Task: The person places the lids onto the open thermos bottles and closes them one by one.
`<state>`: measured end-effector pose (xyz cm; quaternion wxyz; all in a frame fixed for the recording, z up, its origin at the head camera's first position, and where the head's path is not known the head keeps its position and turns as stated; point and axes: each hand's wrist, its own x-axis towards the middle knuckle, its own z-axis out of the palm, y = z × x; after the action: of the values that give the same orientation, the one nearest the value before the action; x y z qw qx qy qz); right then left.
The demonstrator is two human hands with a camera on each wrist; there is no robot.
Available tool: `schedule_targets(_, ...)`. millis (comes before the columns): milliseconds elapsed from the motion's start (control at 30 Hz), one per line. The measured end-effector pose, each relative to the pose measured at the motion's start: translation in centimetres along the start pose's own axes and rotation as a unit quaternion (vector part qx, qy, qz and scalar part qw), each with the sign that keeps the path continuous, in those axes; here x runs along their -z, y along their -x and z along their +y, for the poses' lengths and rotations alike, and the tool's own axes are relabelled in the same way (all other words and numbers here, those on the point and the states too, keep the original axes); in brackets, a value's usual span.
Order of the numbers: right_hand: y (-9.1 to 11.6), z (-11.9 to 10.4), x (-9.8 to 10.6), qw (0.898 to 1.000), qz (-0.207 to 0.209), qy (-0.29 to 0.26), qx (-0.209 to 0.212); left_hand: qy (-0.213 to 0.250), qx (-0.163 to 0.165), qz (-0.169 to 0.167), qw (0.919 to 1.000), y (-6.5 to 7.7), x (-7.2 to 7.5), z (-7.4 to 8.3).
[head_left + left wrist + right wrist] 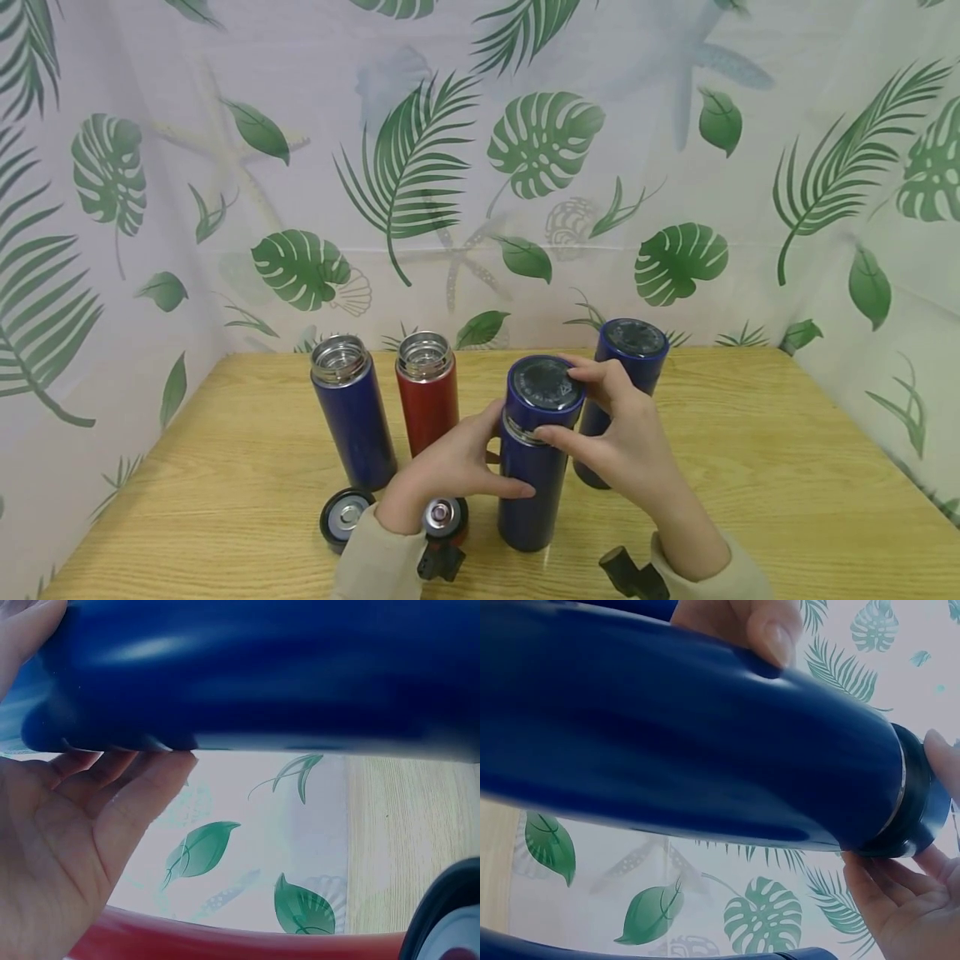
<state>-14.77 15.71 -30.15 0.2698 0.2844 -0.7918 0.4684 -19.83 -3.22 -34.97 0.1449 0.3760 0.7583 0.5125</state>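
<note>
My left hand (459, 467) grips the body of a blue thermos flask (528, 500), which stands upright on the table. Its thumb lies across the front and the other fingers reach behind. My right hand (628, 433) holds the flask's blue lid (546, 385) between thumb and fingers, with a band of the steel neck showing just below it. In the right wrist view, a dark ring (904, 802) sits between flask body and lid. Left of my hands, an open blue flask (356, 433) and an open red flask (427, 408) stand upright, steel mouths bare.
Behind my right hand stands another blue flask (633, 350) with its lid on. Two removed lids lie upside down near the front: a dark-rimmed lid (347, 518) and a red-edged lid (444, 518) beside my left wrist. A leaf-print cloth (420, 192) hangs behind the wooden table (787, 467).
</note>
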Motion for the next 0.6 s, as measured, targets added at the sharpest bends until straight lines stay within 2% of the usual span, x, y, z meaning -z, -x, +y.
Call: schedule_targets(600,0.02,0.60,0.04,0.998,-0.043,0.030,-0.030,0.018,0.000,-0.004,0.9998,0.01,0.08,-0.04)
